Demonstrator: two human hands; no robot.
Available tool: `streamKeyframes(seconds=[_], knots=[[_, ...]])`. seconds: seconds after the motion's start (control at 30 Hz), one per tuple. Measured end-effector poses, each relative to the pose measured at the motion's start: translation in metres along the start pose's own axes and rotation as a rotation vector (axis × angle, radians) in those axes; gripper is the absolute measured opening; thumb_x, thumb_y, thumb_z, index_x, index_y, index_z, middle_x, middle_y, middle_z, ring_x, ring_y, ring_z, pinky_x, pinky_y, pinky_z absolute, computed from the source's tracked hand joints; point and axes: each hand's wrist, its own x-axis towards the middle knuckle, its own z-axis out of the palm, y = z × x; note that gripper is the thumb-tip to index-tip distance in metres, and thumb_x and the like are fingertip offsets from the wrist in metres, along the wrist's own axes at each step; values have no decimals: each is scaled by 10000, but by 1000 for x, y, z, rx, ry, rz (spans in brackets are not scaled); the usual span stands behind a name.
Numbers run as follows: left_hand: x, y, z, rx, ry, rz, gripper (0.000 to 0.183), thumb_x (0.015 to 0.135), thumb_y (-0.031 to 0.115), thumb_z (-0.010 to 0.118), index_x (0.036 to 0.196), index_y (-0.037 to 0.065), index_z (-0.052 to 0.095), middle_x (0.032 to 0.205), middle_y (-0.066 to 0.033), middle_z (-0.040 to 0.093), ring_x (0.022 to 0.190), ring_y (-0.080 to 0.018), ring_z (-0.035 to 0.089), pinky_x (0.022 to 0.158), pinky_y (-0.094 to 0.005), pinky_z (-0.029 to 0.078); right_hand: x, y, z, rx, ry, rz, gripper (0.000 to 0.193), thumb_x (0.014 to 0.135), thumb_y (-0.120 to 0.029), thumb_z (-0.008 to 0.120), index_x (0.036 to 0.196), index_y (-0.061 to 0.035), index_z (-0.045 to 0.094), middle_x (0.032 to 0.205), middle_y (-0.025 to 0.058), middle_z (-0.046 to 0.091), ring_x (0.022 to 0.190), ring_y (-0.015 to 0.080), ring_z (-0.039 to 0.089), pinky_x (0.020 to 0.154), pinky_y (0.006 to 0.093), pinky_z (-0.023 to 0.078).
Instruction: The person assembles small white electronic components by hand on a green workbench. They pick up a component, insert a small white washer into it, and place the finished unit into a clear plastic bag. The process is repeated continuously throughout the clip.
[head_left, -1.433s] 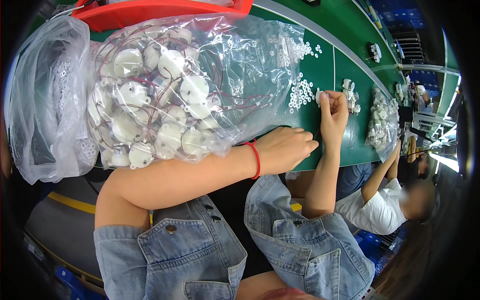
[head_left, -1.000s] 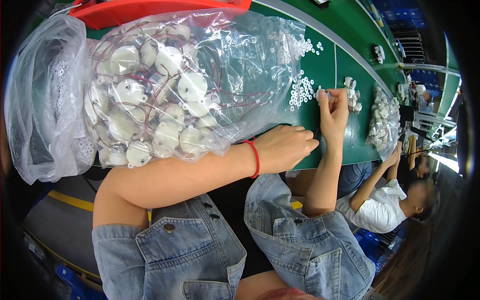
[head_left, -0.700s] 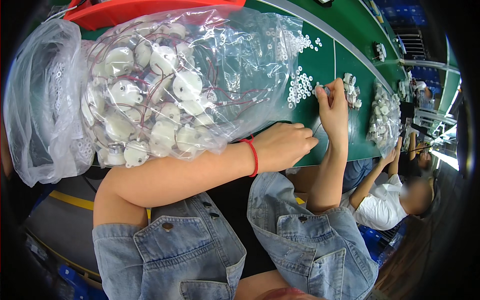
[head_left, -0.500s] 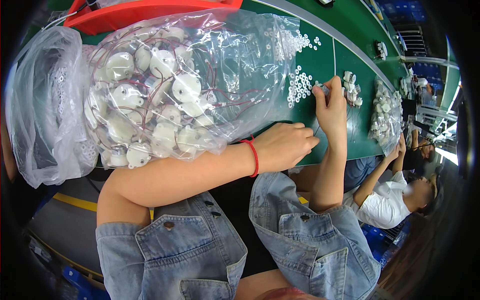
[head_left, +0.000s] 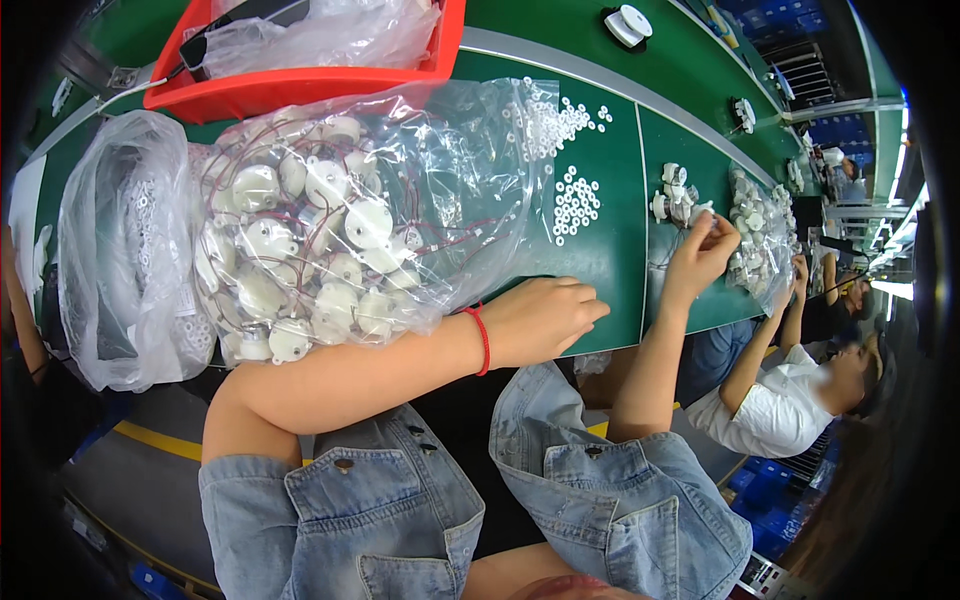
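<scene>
Right hand (head_left: 703,252) pinches a small white plastic part (head_left: 700,212) with fingers together, over long green bench (head_left: 600,250) | left hand (head_left: 545,318) loosely curled, resting on bench edge, beside clear plastic bag of white round motors (head_left: 340,235) | workshop room, red plastic bin (head_left: 300,90) behind

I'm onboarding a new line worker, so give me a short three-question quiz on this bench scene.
1. True or false: the left hand rests on the green table.
2. What does the right hand pinch? A) a small white part B) a screwdriver C) a red tray
3. What fills the clear bag by the left forearm?

Key: 1 true; 2 A; 3 round white parts with thin red wires.
</scene>
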Motion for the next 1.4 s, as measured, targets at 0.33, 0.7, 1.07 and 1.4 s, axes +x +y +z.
streamKeyframes(seconds=[0.33,0.7,1.07,1.4], knots=[[0,-3,2,-17,-53,27,243,925,149,578,1135,31,615,980,-124,595,962,-320,594,854,-428,497,32,56,15,-451,-87,-124,414,978,-384,569,1202,-37,601,1130,200,583,1060,374,532,888,491,413],[-4,-8,3,-103,-71,-24,219,915,98,551,1068,-35,635,1010,-187,649,938,-365,630,835,-431,508,-26,-167,24,554,-1084,-623,226,852,40,613,1061,-13,680,1019,138,673,992,310,645,818,377,516],[-9,-2,3,-105,114,93,233,914,88,532,1085,-37,628,1002,-214,661,943,-358,646,837,-412,500,-57,-234,60,704,-1303,-726,494,800,-115,762,1260,-120,582,1069,137,596,809,296,666,712,382,544],[-14,-5,10,-99,-72,95,209,919,98,534,1045,-25,647,955,-184,679,887,-324,656,782,-409,507,-56,-222,38,531,-1425,-297,422,829,-211,768,1162,-42,573,972,174,631,761,314,603,675,382,491]])
